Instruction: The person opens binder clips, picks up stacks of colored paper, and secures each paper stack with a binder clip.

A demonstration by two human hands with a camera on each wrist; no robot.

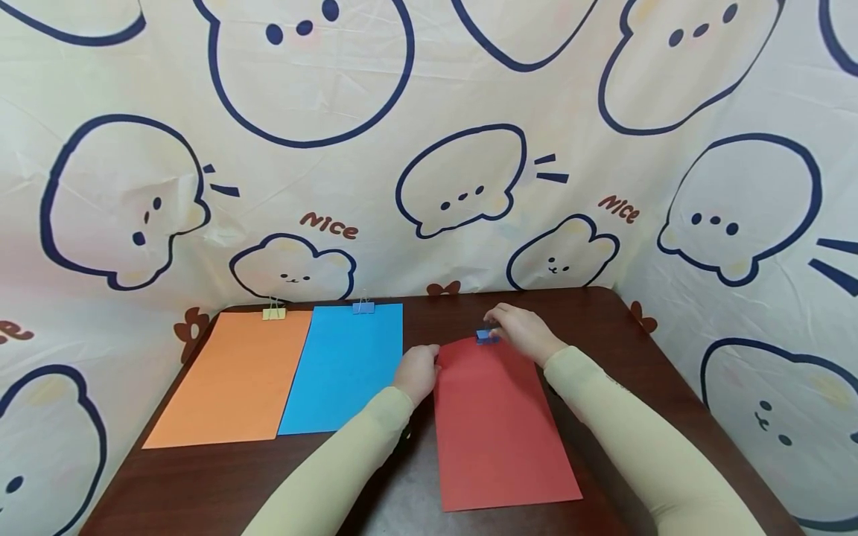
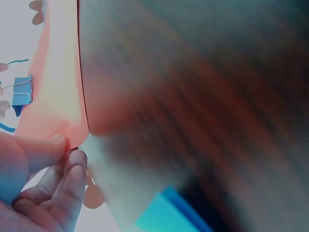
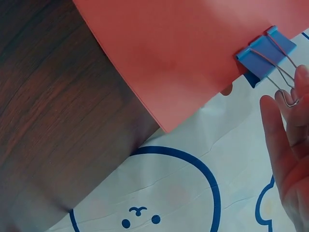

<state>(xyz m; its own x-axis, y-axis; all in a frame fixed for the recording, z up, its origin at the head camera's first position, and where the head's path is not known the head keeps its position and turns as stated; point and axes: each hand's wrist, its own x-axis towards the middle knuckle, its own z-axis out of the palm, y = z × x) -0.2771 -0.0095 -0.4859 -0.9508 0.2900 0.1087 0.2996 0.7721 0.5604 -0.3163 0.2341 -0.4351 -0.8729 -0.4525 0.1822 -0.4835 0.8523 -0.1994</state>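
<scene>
A red sheet of paper (image 1: 503, 432) lies lengthwise in front of me, its far end lifted off the table. My left hand (image 1: 417, 372) pinches its far left corner; in the left wrist view the thumb (image 2: 46, 150) presses on the paper against the curled fingers. A blue binder clip (image 1: 484, 336) sits on the middle of the sheet's far edge. At the clip, my right hand (image 1: 526, 331) pinches the wire handles (image 3: 289, 99). The right wrist view shows the clip's jaws over the paper's edge, with both handles pointing away from the sheet.
To the left lie an orange sheet (image 1: 231, 380) with a yellow binder clip (image 1: 273, 313) and a blue sheet (image 1: 348, 372) with a blue-violet binder clip (image 1: 363, 307), side by side. The dark brown table (image 1: 181, 491) backs onto a cloth (image 1: 375, 201) printed with cartoon bears.
</scene>
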